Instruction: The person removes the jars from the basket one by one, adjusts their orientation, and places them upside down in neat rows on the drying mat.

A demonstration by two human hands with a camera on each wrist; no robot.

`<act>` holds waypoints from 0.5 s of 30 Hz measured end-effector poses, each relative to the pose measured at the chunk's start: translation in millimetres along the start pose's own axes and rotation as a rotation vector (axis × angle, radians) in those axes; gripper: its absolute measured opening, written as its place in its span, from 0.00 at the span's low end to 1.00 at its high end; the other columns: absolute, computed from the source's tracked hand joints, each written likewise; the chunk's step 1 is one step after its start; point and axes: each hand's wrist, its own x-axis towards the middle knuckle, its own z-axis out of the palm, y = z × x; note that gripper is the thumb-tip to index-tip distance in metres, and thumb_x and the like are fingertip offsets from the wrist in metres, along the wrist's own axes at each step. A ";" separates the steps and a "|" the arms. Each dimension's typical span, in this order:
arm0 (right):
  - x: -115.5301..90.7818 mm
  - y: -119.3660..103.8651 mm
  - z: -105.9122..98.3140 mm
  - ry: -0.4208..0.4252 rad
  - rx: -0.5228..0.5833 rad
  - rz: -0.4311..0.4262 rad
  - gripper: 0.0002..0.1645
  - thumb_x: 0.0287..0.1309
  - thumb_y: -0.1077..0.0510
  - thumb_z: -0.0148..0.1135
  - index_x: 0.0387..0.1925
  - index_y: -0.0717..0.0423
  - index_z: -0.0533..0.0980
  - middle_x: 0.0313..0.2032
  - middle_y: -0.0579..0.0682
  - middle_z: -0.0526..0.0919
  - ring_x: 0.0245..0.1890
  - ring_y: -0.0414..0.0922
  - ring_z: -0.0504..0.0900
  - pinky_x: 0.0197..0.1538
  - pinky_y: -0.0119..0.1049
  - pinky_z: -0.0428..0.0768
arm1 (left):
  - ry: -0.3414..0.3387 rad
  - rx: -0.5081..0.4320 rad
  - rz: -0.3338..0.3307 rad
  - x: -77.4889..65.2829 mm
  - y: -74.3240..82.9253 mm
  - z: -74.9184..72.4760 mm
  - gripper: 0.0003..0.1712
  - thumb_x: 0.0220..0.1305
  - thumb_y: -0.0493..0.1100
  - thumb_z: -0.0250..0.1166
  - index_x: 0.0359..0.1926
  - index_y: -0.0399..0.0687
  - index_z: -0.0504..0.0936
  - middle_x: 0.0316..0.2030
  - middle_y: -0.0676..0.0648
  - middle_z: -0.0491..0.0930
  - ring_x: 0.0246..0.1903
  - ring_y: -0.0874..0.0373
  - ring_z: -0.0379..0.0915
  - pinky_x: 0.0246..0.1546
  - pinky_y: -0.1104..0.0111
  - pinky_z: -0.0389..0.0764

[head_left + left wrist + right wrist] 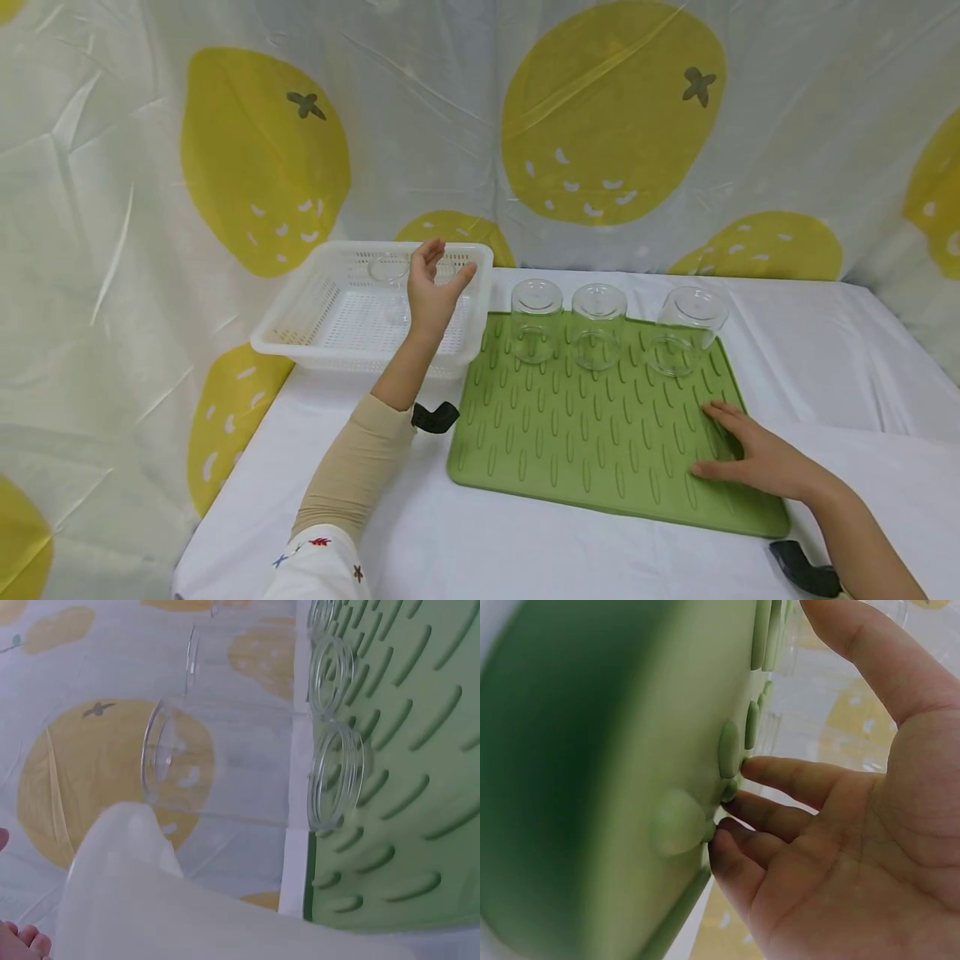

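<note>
My left hand [433, 296] is raised over the right part of a white plastic basket [277, 337], fingers up and thumb apart, holding nothing. Inside the basket stands a clear glass [388, 268], partly hidden by that hand. Only some fingertips [26, 941] of it show at the lower left of the left wrist view. My right hand [776, 458] rests on the right side of a green ridged mat [570, 450], its fingertips [735, 859] touching the surface. Along the mat's back edge stand three clear glasses: a left one [536, 321], a middle one [598, 327] and a right one [686, 331].
A white cloth [480, 542] covers the table under the mat and basket. Behind hangs a pale curtain [427, 108] with yellow lemon prints, close to the basket's back rim. Dark wrist-worn mounts show below the left wrist [435, 418] and right wrist [804, 571].
</note>
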 end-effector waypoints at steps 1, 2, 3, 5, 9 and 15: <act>-0.2 0.1 -0.3 0.000 0.000 0.000 0.59 0.52 0.48 0.72 0.70 0.76 0.50 0.67 0.81 0.45 0.65 0.79 0.47 0.54 0.75 0.59 | 0.007 0.002 -0.002 1.7 -1.2 -3.3 0.37 0.58 0.36 0.71 0.65 0.33 0.64 0.62 0.40 0.69 0.65 0.51 0.62 0.67 0.71 0.57; -0.4 0.1 -0.4 0.000 0.000 0.001 0.59 0.52 0.48 0.72 0.70 0.76 0.50 0.68 0.80 0.45 0.65 0.79 0.46 0.54 0.75 0.59 | 0.013 0.008 -0.006 3.4 -2.3 -6.2 0.37 0.58 0.36 0.71 0.65 0.33 0.64 0.62 0.40 0.69 0.65 0.51 0.62 0.67 0.71 0.57; -0.5 0.1 -0.6 0.000 0.000 0.002 0.59 0.52 0.48 0.72 0.70 0.76 0.50 0.68 0.80 0.45 0.65 0.79 0.46 0.54 0.75 0.59 | 0.018 0.013 -0.010 5.0 -3.7 -9.1 0.38 0.58 0.36 0.71 0.65 0.32 0.64 0.62 0.40 0.69 0.65 0.50 0.62 0.67 0.70 0.58; -0.7 0.3 -0.8 -0.001 0.001 0.004 0.59 0.52 0.48 0.72 0.70 0.76 0.50 0.68 0.80 0.45 0.65 0.79 0.46 0.54 0.75 0.59 | 0.016 0.038 -0.023 8.7 -7.0 -14.7 0.38 0.58 0.36 0.71 0.65 0.32 0.64 0.62 0.40 0.70 0.65 0.50 0.62 0.67 0.70 0.58; -0.2 0.8 -0.7 -0.005 0.006 0.006 0.59 0.52 0.48 0.72 0.70 0.76 0.49 0.68 0.80 0.45 0.65 0.79 0.46 0.54 0.75 0.59 | -0.026 0.107 -0.064 15.8 -13.4 -25.8 0.40 0.57 0.39 0.72 0.66 0.32 0.63 0.62 0.39 0.69 0.65 0.47 0.62 0.69 0.66 0.57; 0.0 2.7 -0.9 -0.005 0.012 -0.002 0.60 0.52 0.47 0.72 0.71 0.76 0.49 0.68 0.80 0.45 0.65 0.79 0.46 0.54 0.75 0.59 | -0.102 0.245 -0.128 23.2 -20.7 -39.9 0.43 0.56 0.42 0.73 0.68 0.36 0.62 0.65 0.41 0.66 0.67 0.50 0.59 0.69 0.65 0.56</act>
